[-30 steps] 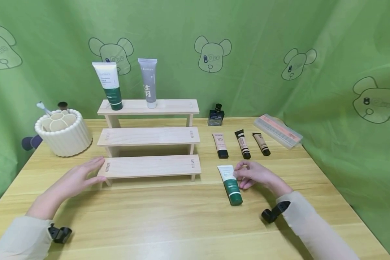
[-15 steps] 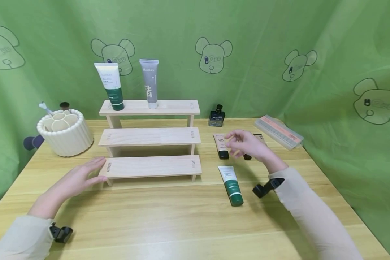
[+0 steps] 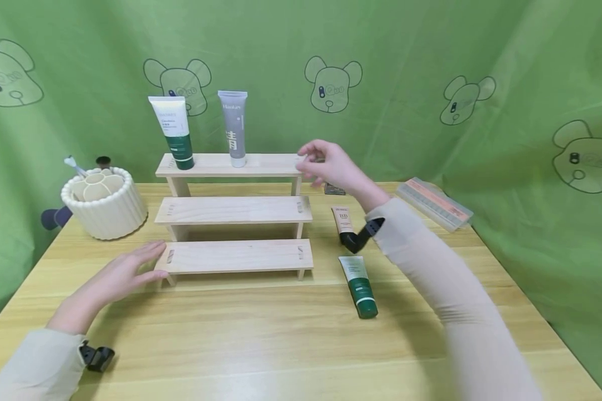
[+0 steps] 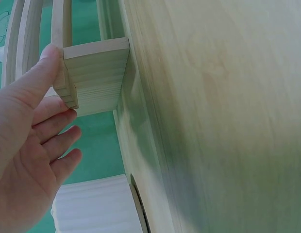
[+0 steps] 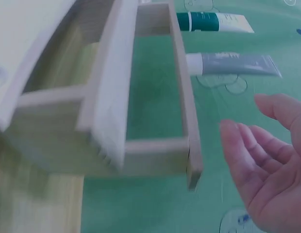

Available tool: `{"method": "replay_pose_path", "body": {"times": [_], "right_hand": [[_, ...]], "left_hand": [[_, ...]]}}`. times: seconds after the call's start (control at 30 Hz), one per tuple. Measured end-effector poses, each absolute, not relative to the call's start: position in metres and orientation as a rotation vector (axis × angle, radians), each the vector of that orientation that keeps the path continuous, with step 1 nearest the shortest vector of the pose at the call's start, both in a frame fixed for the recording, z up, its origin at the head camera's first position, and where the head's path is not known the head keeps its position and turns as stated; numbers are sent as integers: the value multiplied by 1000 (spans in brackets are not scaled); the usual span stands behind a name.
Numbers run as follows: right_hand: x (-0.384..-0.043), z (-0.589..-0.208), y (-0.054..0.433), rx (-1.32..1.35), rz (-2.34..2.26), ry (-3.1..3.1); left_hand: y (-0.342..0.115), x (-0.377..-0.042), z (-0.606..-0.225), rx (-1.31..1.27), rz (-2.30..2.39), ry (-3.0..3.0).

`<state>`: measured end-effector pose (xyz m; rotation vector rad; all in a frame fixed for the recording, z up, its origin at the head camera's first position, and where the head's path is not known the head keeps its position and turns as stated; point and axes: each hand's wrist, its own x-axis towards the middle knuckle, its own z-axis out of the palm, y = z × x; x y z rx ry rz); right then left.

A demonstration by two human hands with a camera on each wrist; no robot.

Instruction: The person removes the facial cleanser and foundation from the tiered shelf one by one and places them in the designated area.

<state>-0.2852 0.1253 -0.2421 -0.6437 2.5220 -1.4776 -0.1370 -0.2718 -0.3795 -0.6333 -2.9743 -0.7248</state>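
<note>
A three-tier wooden display stand (image 3: 241,256) stands on the table. At its left end my left hand (image 3: 125,273) holds the corner of the lowest step, thumb at the front edge and fingertips at the back; the left wrist view shows this hand (image 4: 36,131) at the board's end. My right hand (image 3: 333,164), fingers bent and nothing in them, is in the air at the right end of the top step. Two squeeze tubes stand on that step: a white-and-green tube (image 3: 173,131) and a grey tube (image 3: 233,128). The right wrist view shows the grey tube (image 5: 238,64) beyond my empty hand (image 5: 272,160).
A white-and-green tube (image 3: 358,287) lies right of the stand, with a pink BB cream tube (image 3: 342,218) behind it. My right arm hides the other small tubes and most of the perfume bottle (image 3: 335,190). A clear case (image 3: 433,203) and a white ribbed pot (image 3: 105,209) flank the table.
My right hand has let go of the lying white-and-green tube and moved up, back and left, over the small tubes to the top step's right end. My left hand has stayed put.
</note>
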Motion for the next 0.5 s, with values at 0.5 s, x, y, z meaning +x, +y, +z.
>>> {"method": "replay_pose_path", "body": {"times": [0.5], "right_hand": [[-311,-229,45,-694,-1887,2334]], "left_hand": [[-272,-138,-380,-647,-722,-2976]]}}
